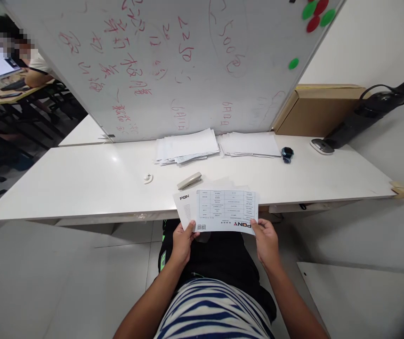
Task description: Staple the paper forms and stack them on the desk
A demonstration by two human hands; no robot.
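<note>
Two overlapping printed paper sheets are held in front of me, over the near edge of the white desk (82, 188). The front printed sheet (226, 207) carries a table, a PONY logo and small square codes. Behind it, the second sheet (183, 205) shows its logo corner at the left. My left hand (184, 240) pinches the lower left corner, thumb on top. With thumb and fingers closed, my right hand (266, 238) grips the lower right corner. Just beyond the sheets lies a grey stapler (189, 181).
Two stacks of paper, the left stack (188, 147) and the right stack (249, 144), lie against the whiteboard (195, 70). A white earphone (148, 178), a dark watch (287, 154), a mouse (322, 146), a black bottle (367, 115) and a cardboard box (322, 113) are also there. Another person sits far left.
</note>
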